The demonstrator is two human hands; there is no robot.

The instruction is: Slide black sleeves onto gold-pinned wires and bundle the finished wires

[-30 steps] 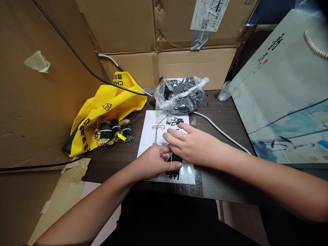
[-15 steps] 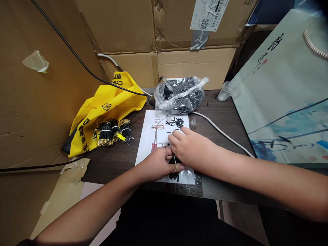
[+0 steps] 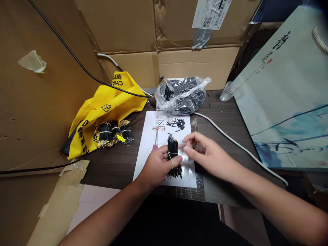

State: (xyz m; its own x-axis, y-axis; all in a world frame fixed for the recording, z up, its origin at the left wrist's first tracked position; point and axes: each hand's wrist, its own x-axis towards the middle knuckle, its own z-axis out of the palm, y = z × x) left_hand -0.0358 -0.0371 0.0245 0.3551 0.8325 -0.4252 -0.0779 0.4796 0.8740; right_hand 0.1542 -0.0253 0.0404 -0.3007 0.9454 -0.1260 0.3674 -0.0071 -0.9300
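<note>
Head view: left hand (image 3: 156,167) closed around upright bundle of black wires (image 3: 173,155) with thin rubber band (image 3: 170,159), over printed paper sheet (image 3: 189,177); right hand (image 3: 206,153) empty, narrowly curled, just right of bundle, partly above same sheet.

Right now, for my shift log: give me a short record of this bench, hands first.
Left hand: grips upright black wire bundle, rubber band around it
Right hand: empty, fingers curled beside the bundle
Sheet: under the bundle, loose wire pieces on it
Nearby: clear bag of wires; gold-tipped bundles by yellow bag
</note>
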